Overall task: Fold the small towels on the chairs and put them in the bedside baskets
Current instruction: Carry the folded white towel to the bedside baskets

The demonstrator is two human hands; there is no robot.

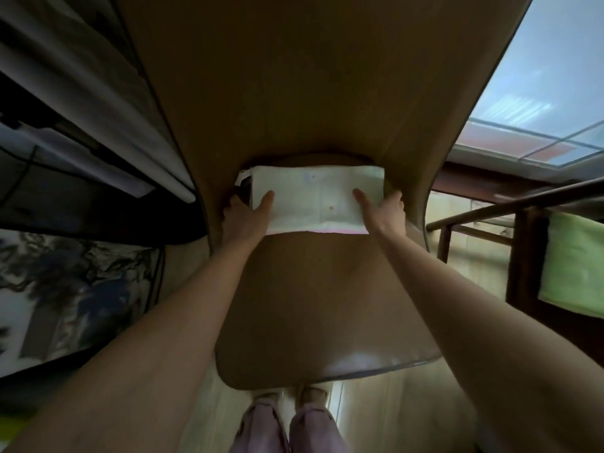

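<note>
Both hands, left hand [243, 214] and right hand [385, 209], pinch the half-folded white towel [315, 199] on the chair seat [310, 305]; green towel [572, 266] still unfolded; no basket in sight

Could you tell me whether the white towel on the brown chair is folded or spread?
Folded: the small white towel shows a pink layer along its near edge.

Daylight comes through a big window [536, 93] at my two o'clock. The floor [376, 416] under me looks like pale wood. A dark wooden rack [490, 217] stands at three o'clock, and dark curtains [81, 103], I think, hang at ten.
</note>
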